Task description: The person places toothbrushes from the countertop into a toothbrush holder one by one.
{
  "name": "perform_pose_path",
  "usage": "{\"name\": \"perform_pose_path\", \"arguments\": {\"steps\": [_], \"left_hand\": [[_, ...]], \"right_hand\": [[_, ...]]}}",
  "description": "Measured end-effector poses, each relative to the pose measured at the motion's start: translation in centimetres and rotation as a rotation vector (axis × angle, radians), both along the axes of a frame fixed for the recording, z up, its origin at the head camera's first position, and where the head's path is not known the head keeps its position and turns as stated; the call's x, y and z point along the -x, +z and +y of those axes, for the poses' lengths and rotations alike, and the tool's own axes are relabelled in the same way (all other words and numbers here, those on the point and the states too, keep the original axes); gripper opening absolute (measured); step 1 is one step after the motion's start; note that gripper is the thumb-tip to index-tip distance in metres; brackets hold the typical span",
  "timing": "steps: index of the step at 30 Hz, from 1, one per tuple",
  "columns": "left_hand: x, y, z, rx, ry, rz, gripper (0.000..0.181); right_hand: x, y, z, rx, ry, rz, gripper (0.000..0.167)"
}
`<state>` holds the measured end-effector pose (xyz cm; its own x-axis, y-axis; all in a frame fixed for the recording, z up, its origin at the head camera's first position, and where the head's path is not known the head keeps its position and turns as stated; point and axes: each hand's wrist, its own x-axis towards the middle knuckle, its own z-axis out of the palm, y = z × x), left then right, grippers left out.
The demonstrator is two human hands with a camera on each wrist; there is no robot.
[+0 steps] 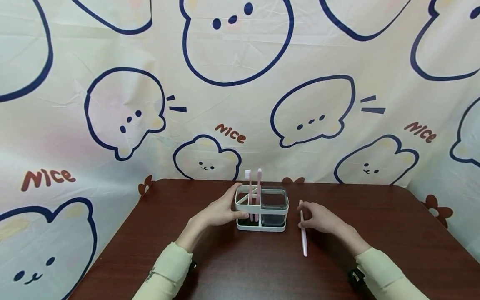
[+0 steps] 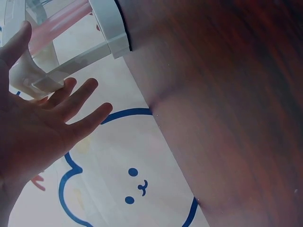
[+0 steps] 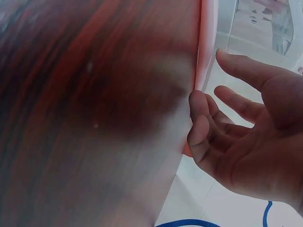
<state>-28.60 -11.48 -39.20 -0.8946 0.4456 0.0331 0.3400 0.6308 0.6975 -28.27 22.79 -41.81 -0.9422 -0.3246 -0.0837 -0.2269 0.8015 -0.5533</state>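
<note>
A white toothbrush holder (image 1: 266, 211) stands upright at the middle of the table, with two pink toothbrushes (image 1: 259, 179) in its left part and a clear cup (image 1: 273, 200) in its right part. My left hand (image 1: 215, 211) grips the holder's left side, thumb in front; the other fingers spread past its corner in the left wrist view. Right of the holder, another pink toothbrush (image 1: 304, 243) lies on the table, its bristles not visible. Around its far end are the bent fingers and thumb of my right hand (image 1: 319, 217). A gap shows between thumb and fingers in the right wrist view.
The dark brown table (image 1: 247, 266) ends at a back edge just behind the holder. A cloth (image 1: 210, 104) printed with cartoon bears hangs behind the table and along its sides.
</note>
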Motion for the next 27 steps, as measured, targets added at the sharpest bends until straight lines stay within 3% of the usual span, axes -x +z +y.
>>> {"name": "perform_pose_path", "arguments": {"steps": [8, 16, 27], "left_hand": [[-0.09, -0.03, 0.08, -0.005, 0.008, 0.007, 0.093], [-0.04, -0.02, 0.13, -0.007, 0.009, 0.004, 0.093], [-0.03, -0.09, 0.09, -0.013, 0.006, 0.011, 0.093]], "right_hand": [[-0.04, -0.13, -0.34, -0.004, -0.007, -0.03, 0.045], [-0.54, -0.04, -0.82, 0.06, -0.073, -0.106, 0.04], [-0.32, -0.01, -0.27, 0.163, -0.058, -0.061, 0.046]]}}
